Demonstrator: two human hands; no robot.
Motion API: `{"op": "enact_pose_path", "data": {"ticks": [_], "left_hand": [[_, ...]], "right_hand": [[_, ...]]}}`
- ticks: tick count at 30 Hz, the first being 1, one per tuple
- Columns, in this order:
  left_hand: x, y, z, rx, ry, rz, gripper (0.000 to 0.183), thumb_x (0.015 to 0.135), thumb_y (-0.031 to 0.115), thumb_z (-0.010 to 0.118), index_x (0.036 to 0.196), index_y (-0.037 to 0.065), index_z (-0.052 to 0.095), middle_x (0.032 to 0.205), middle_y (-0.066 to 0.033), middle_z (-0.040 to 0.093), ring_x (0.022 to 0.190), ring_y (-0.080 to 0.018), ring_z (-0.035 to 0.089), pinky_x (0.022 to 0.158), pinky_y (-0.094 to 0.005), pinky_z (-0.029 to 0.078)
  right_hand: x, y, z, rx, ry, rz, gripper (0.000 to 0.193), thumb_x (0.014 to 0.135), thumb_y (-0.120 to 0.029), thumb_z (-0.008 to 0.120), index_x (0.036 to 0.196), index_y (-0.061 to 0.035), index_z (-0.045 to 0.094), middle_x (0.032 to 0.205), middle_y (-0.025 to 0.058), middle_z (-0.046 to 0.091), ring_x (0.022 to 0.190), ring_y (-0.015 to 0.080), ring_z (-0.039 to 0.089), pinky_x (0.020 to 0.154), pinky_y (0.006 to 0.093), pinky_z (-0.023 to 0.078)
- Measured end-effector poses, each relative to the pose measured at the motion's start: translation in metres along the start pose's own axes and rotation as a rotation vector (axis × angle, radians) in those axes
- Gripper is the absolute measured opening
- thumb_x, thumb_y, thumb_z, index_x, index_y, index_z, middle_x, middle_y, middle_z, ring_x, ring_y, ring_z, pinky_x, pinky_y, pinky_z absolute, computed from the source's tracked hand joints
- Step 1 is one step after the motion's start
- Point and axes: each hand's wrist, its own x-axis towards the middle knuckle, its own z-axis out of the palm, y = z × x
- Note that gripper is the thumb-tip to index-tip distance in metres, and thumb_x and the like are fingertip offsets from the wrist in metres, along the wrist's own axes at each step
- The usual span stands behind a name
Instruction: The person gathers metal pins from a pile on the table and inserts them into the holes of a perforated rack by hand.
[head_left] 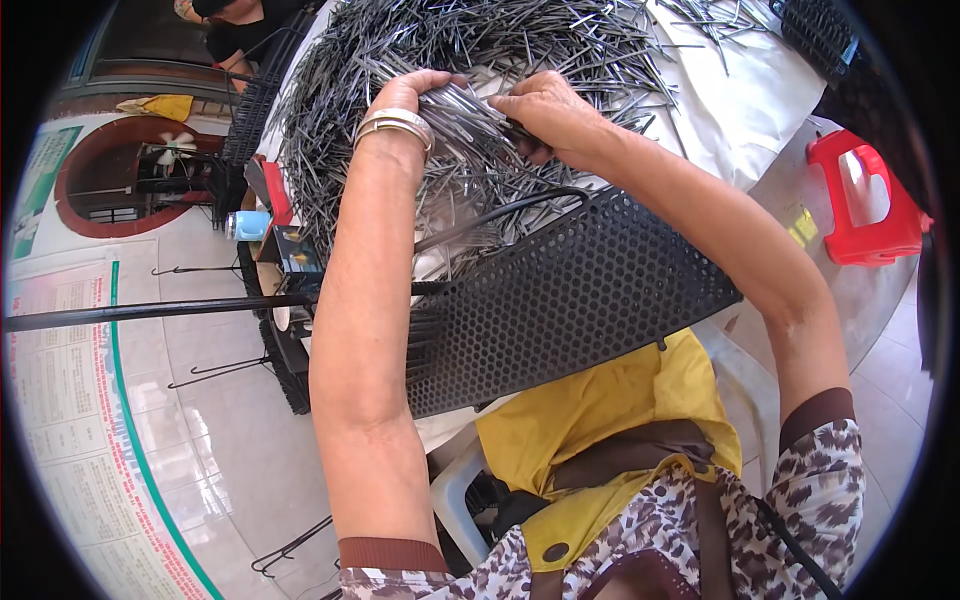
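Note:
My left hand (408,93), with a bracelet at its wrist, is closed round one end of a loose bundle of thin grey metal rods (462,128). At the bundle's other side, my right hand (550,112) grips the rods with curled fingers and the thumb pointing inward. Under and behind both hands spreads a large heap of the same dark, slender rods (330,130) on a white cloth (745,100). Some of the bundle's rods look blurred. Nearer to me stands a black perforated panel (580,290), sloping below my right forearm.
A red plastic stool (868,200) is at the right. A long black bar (150,312) juts out leftward, with thin hooks (215,370) beneath. A blue can (248,225) sits by the heap's left edge. Another person (245,35) is at the upper left. Yellow cloth (630,400) covers my lap.

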Motion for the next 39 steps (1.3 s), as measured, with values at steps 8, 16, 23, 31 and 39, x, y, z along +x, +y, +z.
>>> {"op": "enact_pose_path", "data": {"ticks": [8, 16, 23, 31, 39], "left_hand": [[0.014, 0.001, -0.010, -0.389, -0.057, 0.180, 0.015, 0.069, 0.010, 0.047, 0.067, -0.004, 0.053, 0.068, -0.0194, 0.058, 0.062, -0.0323, 0.056, 0.065, -0.0412, 0.047], [-0.028, -0.002, -0.008, -0.611, -0.178, 0.226, 0.010, 0.070, 0.007, 0.047, 0.065, -0.001, 0.046, 0.058, -0.0136, 0.050, 0.053, -0.0239, 0.049, 0.054, -0.0364, 0.044], [-0.102, -0.043, 0.005, -0.661, 0.014, 0.416, 0.006, 0.068, 0.000, 0.055, 0.069, -0.005, 0.052, 0.060, -0.0131, 0.055, 0.050, -0.0214, 0.054, 0.050, -0.0318, 0.048], [-0.168, -0.131, -0.007, -0.601, 0.119, 0.632, 0.013, 0.065, -0.009, 0.055, 0.076, -0.004, 0.050, 0.065, -0.0103, 0.055, 0.054, -0.0189, 0.055, 0.053, -0.0280, 0.047], [-0.192, -0.211, -0.031, -0.637, 0.159, 0.556, 0.014, 0.067, -0.007, 0.057, 0.078, -0.003, 0.050, 0.065, -0.0091, 0.055, 0.055, -0.0165, 0.054, 0.053, -0.0270, 0.047]], "right_hand": [[0.012, 0.002, -0.022, -0.363, 0.022, 0.016, 0.027, 0.078, -0.026, 0.054, 0.080, 0.0011, 0.058, 0.057, 0.0068, 0.054, 0.044, 0.0090, 0.050, 0.035, 0.0190, 0.038], [-0.032, -0.017, -0.017, 0.132, 0.105, -0.157, 0.060, 0.070, -0.049, 0.057, 0.090, 0.0075, 0.055, 0.074, 0.0129, 0.055, 0.069, 0.0180, 0.054, 0.055, 0.0275, 0.047], [-0.124, -0.010, 0.035, 0.268, -0.118, -0.180, 0.046, 0.077, -0.037, 0.053, 0.084, 0.0090, 0.055, 0.072, 0.0084, 0.053, 0.058, 0.0107, 0.050, 0.049, 0.0250, 0.048], [-0.187, 0.045, 0.077, 0.820, -0.021, 0.267, 0.026, 0.084, -0.024, 0.041, 0.095, -0.0029, 0.052, 0.091, 0.0077, 0.055, 0.082, 0.0170, 0.055, 0.061, 0.0328, 0.049], [-0.202, 0.123, 0.100, 0.868, -0.018, 0.647, 0.024, 0.083, -0.017, 0.039, 0.100, -0.0024, 0.048, 0.099, 0.0106, 0.052, 0.088, 0.0209, 0.053, 0.072, 0.0388, 0.047]]}}
